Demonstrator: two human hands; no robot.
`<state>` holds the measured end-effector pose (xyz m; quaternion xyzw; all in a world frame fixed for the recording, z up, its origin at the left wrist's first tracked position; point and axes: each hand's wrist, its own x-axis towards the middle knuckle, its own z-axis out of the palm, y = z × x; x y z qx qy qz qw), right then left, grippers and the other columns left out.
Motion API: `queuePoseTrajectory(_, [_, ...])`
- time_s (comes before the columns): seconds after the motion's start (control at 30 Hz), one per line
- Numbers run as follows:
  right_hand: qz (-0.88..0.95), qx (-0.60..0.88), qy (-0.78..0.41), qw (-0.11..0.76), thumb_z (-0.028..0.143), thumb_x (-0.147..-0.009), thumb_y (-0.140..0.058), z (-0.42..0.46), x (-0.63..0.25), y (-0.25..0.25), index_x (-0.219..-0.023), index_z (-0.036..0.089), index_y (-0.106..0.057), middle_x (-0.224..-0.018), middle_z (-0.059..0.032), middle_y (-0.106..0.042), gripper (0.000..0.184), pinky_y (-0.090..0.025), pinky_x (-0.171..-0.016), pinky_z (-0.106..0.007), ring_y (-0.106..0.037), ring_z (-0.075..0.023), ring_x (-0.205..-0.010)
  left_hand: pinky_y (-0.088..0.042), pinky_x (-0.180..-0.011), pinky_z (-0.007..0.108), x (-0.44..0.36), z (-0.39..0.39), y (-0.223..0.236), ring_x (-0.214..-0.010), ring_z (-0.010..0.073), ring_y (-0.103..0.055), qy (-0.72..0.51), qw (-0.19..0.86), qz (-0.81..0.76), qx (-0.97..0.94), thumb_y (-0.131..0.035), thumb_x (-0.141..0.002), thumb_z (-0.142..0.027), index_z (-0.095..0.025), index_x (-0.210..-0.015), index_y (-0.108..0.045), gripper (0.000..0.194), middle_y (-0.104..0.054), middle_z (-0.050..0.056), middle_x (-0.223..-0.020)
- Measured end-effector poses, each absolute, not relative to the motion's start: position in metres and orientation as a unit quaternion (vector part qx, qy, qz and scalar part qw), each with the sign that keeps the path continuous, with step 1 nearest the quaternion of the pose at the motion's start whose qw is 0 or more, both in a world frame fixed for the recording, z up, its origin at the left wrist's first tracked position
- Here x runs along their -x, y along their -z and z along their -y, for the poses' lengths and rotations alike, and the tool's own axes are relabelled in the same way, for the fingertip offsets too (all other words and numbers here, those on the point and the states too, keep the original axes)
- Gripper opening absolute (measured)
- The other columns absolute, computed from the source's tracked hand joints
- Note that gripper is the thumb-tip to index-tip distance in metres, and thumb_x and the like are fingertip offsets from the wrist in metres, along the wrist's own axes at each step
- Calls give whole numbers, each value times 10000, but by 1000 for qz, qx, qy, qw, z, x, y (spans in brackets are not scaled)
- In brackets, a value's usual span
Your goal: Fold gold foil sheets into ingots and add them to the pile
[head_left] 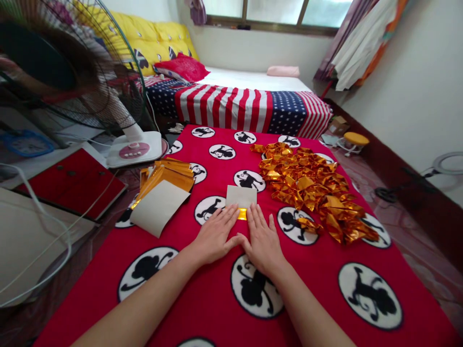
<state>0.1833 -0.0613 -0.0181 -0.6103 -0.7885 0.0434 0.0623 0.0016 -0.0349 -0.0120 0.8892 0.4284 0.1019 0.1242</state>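
Observation:
A small sheet of paper point(241, 195), pale on top, lies on the red patterned cloth with its near edge folded over to show a shiny gold strip. My left hand point(216, 234) rests flat on the left end of that fold, fingers stretched out. On its right end lies my right hand point(262, 238), also flat with fingers extended. Both thumbs meet, or nearly so, just below the strip. To the left sits a stack of gold foil paper point(170, 174), with a pale sheet point(159, 206) lying across its near side. Folded gold foil pieces point(307, 180) are heaped at the right.
The red cloth point(311, 299) covers the work surface. At the left stands a fan point(135, 147), with a red panel point(72, 180) and white cables nearby. A bed point(231, 108) is beyond the far edge. A yellow-topped stool point(356, 139) stands at the right.

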Motion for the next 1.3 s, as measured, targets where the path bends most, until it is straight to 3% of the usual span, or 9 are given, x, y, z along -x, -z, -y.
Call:
queuePoseTrajectory(0.17, [769, 626, -102, 82, 371, -1000, -271, 58, -175, -2, -1535, 91, -247, -1617, -113, -147, 604, -96, -1202, -516, -106, -214, -1509, -179, -1211, 443, 3, 35, 11, -1484, 233, -244, -94, 103, -435, -890, -390, -950, -561, -187, -1516, -318, 682, -287, 98, -1594])
queuePoseTrajectory(0.27, [793, 587, -113, 114, 481, -994, -297, 60, -155, -8, -1545, 91, -205, -1618, -123, -122, 681, -67, -1205, -523, -76, -228, -1512, -161, -1214, 444, 3, 36, 18, -1478, 240, -256, -97, 89, -432, -892, -456, -941, -453, -164, -1528, -285, 677, -307, 115, -1586])
queuePoseTrajectory(0.37, [812, 554, -144, 117, 514, -988, -294, 64, -142, -6, -1549, 74, -168, -1616, -120, -114, 723, -131, -1202, -510, -90, -233, -1510, -153, -1215, 438, 4, 36, 23, -1472, 236, -272, -101, 78, -422, -898, -477, -929, -386, -179, -1536, -267, 675, -331, 119, -1576])
queuePoseTrajectory(0.5, [794, 584, -125, 114, 552, -973, -341, 67, -158, 5, -1539, 82, -226, -1612, -121, -147, 745, -117, -1209, -490, -125, -233, -1506, -146, -1220, 439, 5, 36, 21, -1484, 234, -240, -110, 82, -421, -897, -476, -932, -447, -177, -1532, -274, 688, -274, 99, -1601])
queuePoseTrajectory(0.6, [784, 600, -108, 118, 500, -992, -329, 67, -182, 13, -1528, 153, -295, -1611, -85, -190, 639, -118, -1202, -521, -169, -235, -1498, -177, -1213, 463, 4, 36, 18, -1473, 244, -271, -124, 99, -432, -888, -444, -941, -520, -183, -1511, -327, 672, -291, 100, -1594])
queuePoseTrajectory(0.8, [697, 665, -88, 252, 452, -1006, -295, 61, -200, 26, -1485, 65, -362, -1558, -161, -338, 619, -224, -1183, -502, -272, -260, -1464, -304, -1177, 453, 10, 36, 18, -1443, 280, -331, -241, 162, -466, -836, -564, -898, -460, -183, -1451, -436, 631, -311, 133, -1584])
queuePoseTrajectory(0.97, [684, 637, -95, 342, 410, -971, -425, 61, -204, 32, -1444, 118, -419, -1494, -153, -450, 556, -275, -1169, -496, -374, -254, -1410, -345, -1158, 447, 15, 32, 20, -1399, 264, -395, -362, 200, -495, -764, -631, -863, -303, -230, -1440, -430, 616, -396, 124, -1530])
queuePoseTrajectory(1.17, [692, 623, -82, 354, 330, -874, -584, 61, -205, 36, -1420, 143, -441, -1469, -159, -479, 595, -289, -1154, -538, -412, -287, -1381, -345, -1152, 449, 14, 29, 24, -1363, 265, -419, -377, 180, -500, -759, -698, -780, -191, -221, -1464, -371, 759, -457, 125, -1469])
queuePoseTrajectory(1.3, [695, 613, -88, 365, 267, -851, -600, 60, -204, 34, -1415, 175, -448, -1456, -141, -498, 591, -281, -1152, -558, -439, -286, -1360, -413, -1080, 443, 14, 28, 25, -1237, 259, -514, -396, 181, -494, -752, -687, -769, -147, -233, -1438, -403, 731, -580, 103, -1310])
